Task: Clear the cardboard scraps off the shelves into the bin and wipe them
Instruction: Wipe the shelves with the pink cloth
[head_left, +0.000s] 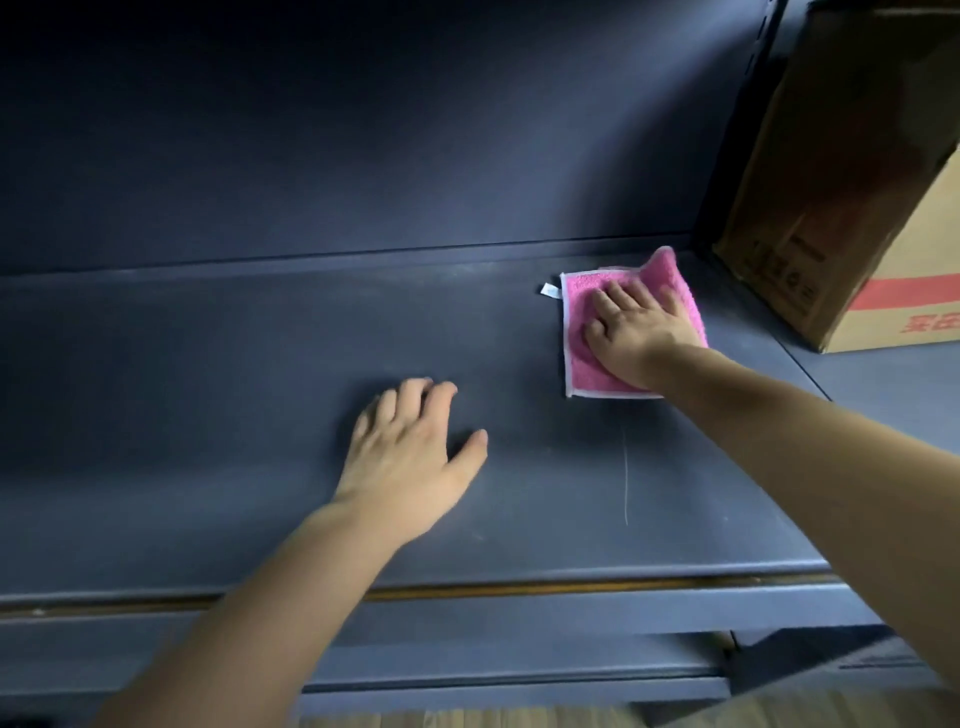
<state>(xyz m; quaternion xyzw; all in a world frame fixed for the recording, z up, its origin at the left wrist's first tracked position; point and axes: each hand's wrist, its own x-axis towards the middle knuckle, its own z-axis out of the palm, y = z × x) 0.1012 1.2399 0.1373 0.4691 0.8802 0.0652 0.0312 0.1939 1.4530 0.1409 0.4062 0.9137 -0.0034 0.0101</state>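
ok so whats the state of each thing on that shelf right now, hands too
pink cloth: spread flat on the shelf, pinned under the right hand
right hand: palm down, fingers spread on the cloth
left hand: empty, palm down on the bare shelf
shelf: no scraps in view, faint scratch near the front
cardboard box: upright at the right end, looks closed

Pink cloth (587, 364) flat on dark shelf (260, 389)

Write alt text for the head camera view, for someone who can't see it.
A person's right hand presses a pink cloth flat on a dark blue shelf, while the left hand rests empty on the shelf. A cardboard box stands at the right.
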